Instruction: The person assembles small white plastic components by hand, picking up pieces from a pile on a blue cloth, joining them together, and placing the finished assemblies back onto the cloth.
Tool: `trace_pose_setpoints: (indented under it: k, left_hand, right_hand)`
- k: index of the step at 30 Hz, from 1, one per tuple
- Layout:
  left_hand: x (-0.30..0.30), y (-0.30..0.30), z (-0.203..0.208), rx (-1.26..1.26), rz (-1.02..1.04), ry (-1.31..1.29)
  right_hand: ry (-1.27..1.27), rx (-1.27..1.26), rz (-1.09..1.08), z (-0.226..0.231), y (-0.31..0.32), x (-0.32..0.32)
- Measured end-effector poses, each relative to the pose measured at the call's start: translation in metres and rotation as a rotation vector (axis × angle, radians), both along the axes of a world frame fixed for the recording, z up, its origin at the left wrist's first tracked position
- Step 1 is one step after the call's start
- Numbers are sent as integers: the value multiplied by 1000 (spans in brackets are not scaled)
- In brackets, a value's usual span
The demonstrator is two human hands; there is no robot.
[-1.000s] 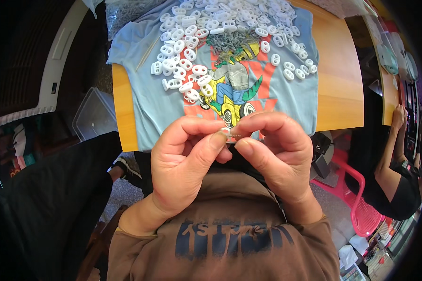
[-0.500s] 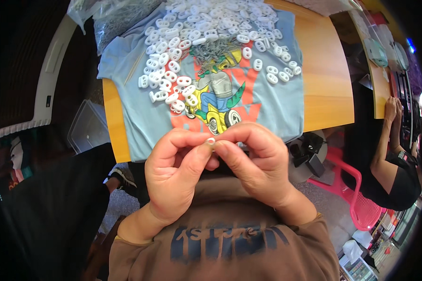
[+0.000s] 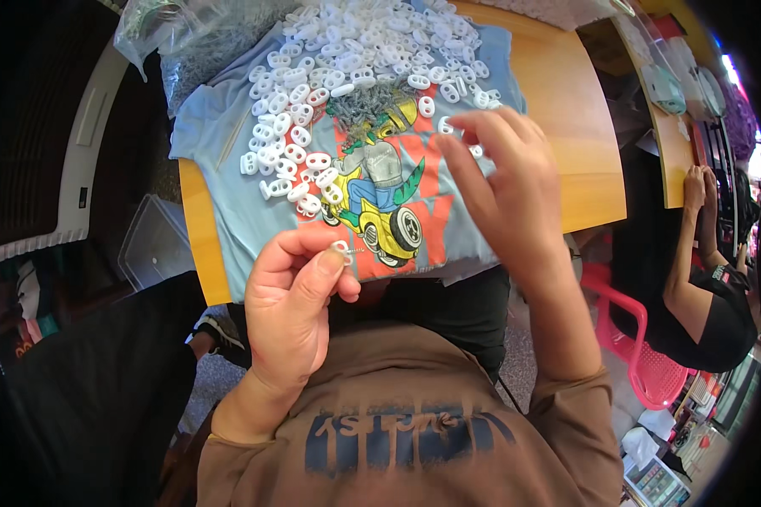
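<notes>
Left hand (image 3: 292, 304) grip pinches small white clip (image 3: 341, 250); right hand (image 3: 503, 182) grip released over clip pile (image 3: 355, 51)

Head view. Your left hand (image 3: 292, 308) pinches a small white plastic piece (image 3: 341, 250) between thumb and forefinger, held above the near edge of a light blue T-shirt (image 3: 228, 139) with a cartoon print. Your right hand (image 3: 503, 182) reaches over the shirt, fingers spread, fingertips at loose white pieces (image 3: 347, 63) heaped across it. The shirt lies on a wooden table (image 3: 558, 101). A clear plastic bag (image 3: 194, 34) sits at its far left corner. Another person (image 3: 706, 287) sits on your right, beside a pink plastic chair (image 3: 643, 355).
</notes>
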State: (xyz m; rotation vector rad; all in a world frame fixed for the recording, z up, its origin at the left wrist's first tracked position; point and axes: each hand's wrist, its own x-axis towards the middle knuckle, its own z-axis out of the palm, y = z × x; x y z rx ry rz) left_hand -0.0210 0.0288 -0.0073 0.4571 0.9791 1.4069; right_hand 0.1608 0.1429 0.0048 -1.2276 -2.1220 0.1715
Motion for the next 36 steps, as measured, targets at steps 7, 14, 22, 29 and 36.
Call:
trace_pose_setpoints:
  k: [7,14,22,29,36]
  left_hand:
    - [-2,-5,3,-51,35,18]
    - [-7,-8,5,-13,34,-57]
    - [2,-13,17,87,-47,-149]
    - [16,-16,18,161,-101,-143]
    - [21,-23,17,160,-16,-147]
  right_hand:
    - [-320,-65,-40,-12,22,3]
    - [-49,-112,60,-13,14,-6]
    - [1440,-1279,211,16,-62,-11]
    - [1491,-1311,197,10,-87,-18]
    - [1490,-1161,202,14,-107,-27]
